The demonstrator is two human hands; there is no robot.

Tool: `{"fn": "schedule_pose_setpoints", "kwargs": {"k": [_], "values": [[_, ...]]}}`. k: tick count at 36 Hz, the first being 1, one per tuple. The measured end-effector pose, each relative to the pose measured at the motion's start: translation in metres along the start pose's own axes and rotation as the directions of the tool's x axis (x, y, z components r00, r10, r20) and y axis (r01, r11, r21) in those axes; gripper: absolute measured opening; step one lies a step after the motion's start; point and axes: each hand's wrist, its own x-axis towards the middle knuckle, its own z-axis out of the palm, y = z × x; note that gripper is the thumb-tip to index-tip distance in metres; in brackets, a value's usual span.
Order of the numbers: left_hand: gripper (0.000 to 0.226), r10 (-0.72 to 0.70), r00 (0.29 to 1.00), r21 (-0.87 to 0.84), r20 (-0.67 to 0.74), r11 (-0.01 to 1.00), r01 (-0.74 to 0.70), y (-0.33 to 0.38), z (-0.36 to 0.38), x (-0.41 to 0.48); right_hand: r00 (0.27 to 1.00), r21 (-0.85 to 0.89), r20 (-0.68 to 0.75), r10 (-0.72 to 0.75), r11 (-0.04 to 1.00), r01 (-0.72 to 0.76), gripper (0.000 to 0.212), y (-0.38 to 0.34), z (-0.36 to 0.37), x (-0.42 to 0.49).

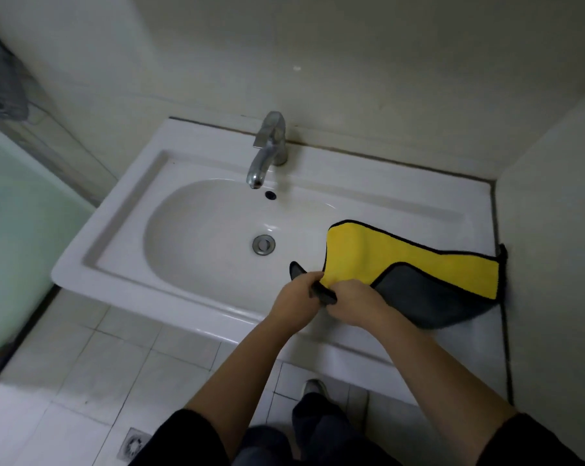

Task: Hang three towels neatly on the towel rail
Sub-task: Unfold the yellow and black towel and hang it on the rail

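A yellow and grey towel (402, 260) with black edging lies over the right side of the white sink (122, 230), its far end against the right wall. My left hand (297, 302) and my right hand (355, 302) are close together at the towel's near-left corner, and both pinch the cloth there. A grey flap of the towel sticks out left of my left hand. At the far upper left, a grey cloth (1, 85) hangs on the wall, blurred. I cannot make out a towel rail.
A chrome tap (267, 149) stands at the back of the basin, with the drain (263, 244) below it. A frosted glass panel (18, 237) stands to the left. Tiled floor with a floor drain (133, 445) lies below, and my foot (314, 390) is near the sink's front.
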Motion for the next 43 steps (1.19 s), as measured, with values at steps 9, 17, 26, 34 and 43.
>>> {"fn": "schedule_pose_setpoints", "kwargs": {"k": [9,17,26,34,43], "values": [[0.004,0.111,0.976,0.168,-0.188,0.983,-0.079,-0.025,-0.052,-0.026,0.932,0.044,-0.127,-0.339,0.937,0.346,0.031,-0.067,-0.03,-0.004],[0.025,-0.039,0.864,-0.081,-0.502,0.997,-0.002,-0.062,-0.113,-0.077,0.895,0.23,-0.177,-0.41,0.867,0.442,0.023,-0.141,-0.04,-0.015],[0.023,-0.189,0.637,-0.3,-0.748,0.951,-0.071,-0.117,-0.18,-0.162,0.793,0.218,-0.171,-0.584,0.763,0.609,0.01,-0.254,-0.01,-0.023],[0.029,-0.312,0.394,-0.377,-0.865,0.921,-0.099,-0.181,-0.228,-0.247,0.662,0.163,-0.131,-0.738,0.643,0.748,0.013,-0.364,0.031,-0.041],[0.024,-0.392,0.234,-0.42,-0.89,0.904,-0.081,-0.25,-0.267,-0.344,0.511,0.046,-0.023,-0.86,0.509,0.859,0.019,-0.469,0.093,-0.064]]}}
